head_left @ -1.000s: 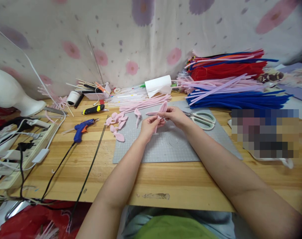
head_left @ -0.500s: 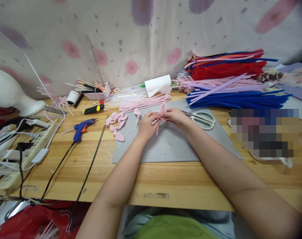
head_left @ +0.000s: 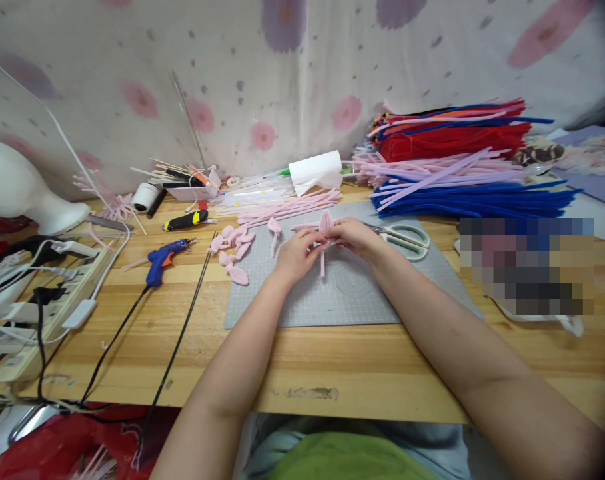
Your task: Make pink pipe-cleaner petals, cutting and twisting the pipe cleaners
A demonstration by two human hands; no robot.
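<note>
A: How should that twist have been handled well?

B: Judging by the frame, by keeping both grips tight at the waist of the pink pipe-cleaner piece (head_left: 324,235). The left hand (head_left: 296,252) was closed on it from one side and the right hand (head_left: 353,236) pinched it from the other, fingertips nearly touching. Turning only just below the grip would have kept the loop from collapsing.

A: And where was the piece?

B: Held just above the grey cutting mat (head_left: 332,293) on the surface (head_left: 332,367), not resting on it.

A: What did it look like?

B: Fuzzy and pale pink: a narrow petal-like loop stood above the grip, and a straight stem hung below it. Similar finished pink shapes (head_left: 235,248) lay left of the grip, and scissors (head_left: 405,239) just right of it.
</note>
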